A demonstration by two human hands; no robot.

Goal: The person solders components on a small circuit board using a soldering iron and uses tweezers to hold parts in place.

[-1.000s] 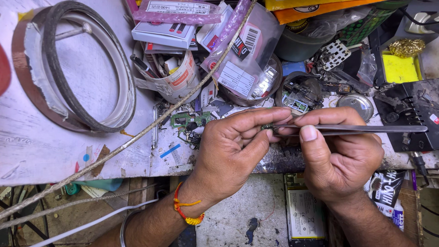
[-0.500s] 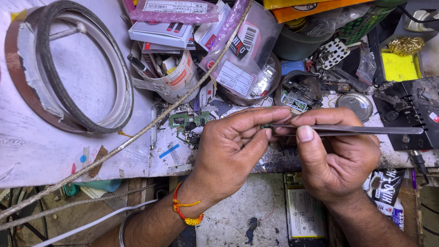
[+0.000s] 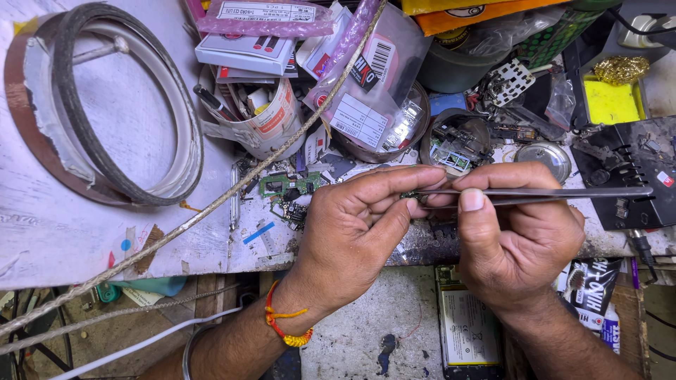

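Head view: right hand (image 3: 517, 246) pinches tweezers (image 3: 549, 193) lying level along the worktop's (image 3: 63, 232) near edge, tips pointing left into the left hand's (image 3: 359, 232) closed fingertips, which grip a tiny part.

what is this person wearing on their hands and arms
Both hands are bare, no gloves or sleeves in view. The left hand has a red and yellow thread band at the wrist and a thin metal bangle further up. The right hand wears nothing visible.

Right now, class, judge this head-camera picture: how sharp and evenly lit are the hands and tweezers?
Head view: both hands, left and right, and the tweezers are sharp and evenly lit; the table edge bows, showing wide-angle distortion.
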